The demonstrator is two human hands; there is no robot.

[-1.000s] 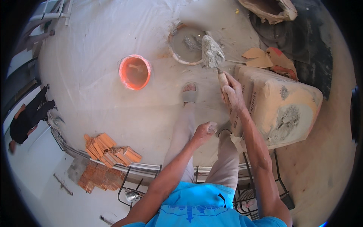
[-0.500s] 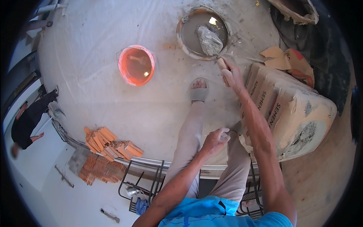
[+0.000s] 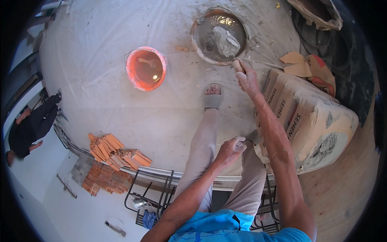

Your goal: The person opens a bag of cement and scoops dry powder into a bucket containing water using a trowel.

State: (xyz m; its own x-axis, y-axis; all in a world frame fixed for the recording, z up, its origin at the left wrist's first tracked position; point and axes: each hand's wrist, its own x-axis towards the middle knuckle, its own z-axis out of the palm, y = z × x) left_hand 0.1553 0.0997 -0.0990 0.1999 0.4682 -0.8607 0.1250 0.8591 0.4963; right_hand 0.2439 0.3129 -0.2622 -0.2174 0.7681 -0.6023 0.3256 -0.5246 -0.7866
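Note:
My right hand is wrapped round the wooden handle of a trowel. Its blade lies over a round basin of murky water and is hidden under a lump of wet grey cement. Ripples and bright glints cross the water around the lump. My left hand hovers by my right knee with its fingers curled in, and nothing shows in it. To the left of the basin, an orange bucket holds liquid and a brush-like tool.
Paper cement sacks are stacked on the right, one torn with grey powder showing. An opened sack stands at the far right. Orange bricks lie at the left, beyond a metal rack. Another person is at the left edge.
The trowel's load has settled lower in the basin and the water now ripples. My left hand has hardly moved. At the left edge, the other person has shifted slightly.

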